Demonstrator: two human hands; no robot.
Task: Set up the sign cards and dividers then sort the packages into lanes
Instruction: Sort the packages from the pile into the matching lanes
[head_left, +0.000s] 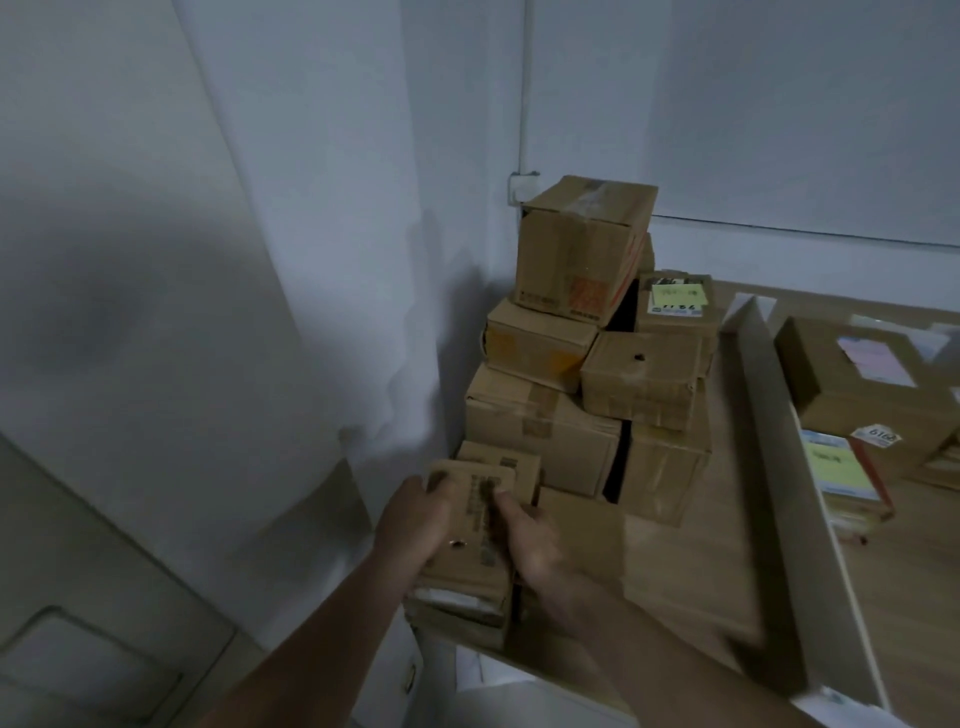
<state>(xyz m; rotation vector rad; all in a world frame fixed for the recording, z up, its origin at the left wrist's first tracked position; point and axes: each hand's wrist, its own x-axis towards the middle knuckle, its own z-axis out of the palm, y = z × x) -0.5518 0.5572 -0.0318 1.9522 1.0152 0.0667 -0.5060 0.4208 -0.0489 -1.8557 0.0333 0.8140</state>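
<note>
Looks well into the sorting, though not near its end. Shows one long white divider already laid across the wooden surface. Shows packages already lying in the lane right of it: a large brown carton with a pale label and, nearer, a flat parcel with a yellow label. Cannot make out any sign cards for certain; perhaps a small white upright at the divider's far end, too blurred to name. Leaves a good deal to do: a stacked pile of unsorted cartons in the corner against the wall, left of the divider.

Grips a small box at the near foot of that pile with both hands: left hand wrapped round its left side, fingers curled over the far top edge; right hand clasping its right side, thumb on the top face. Holds it on or just above another small carton beneath; hard to tell which.

Reads as plain corrugated cardboard throughout: matte brown, square-cornered, dented at the edges, taped along the seams with glossy clear tape. Carries orange print on the tallest carton and a small dark hole in one face. Suggests light, rigid boxes, easy to clasp
</note>
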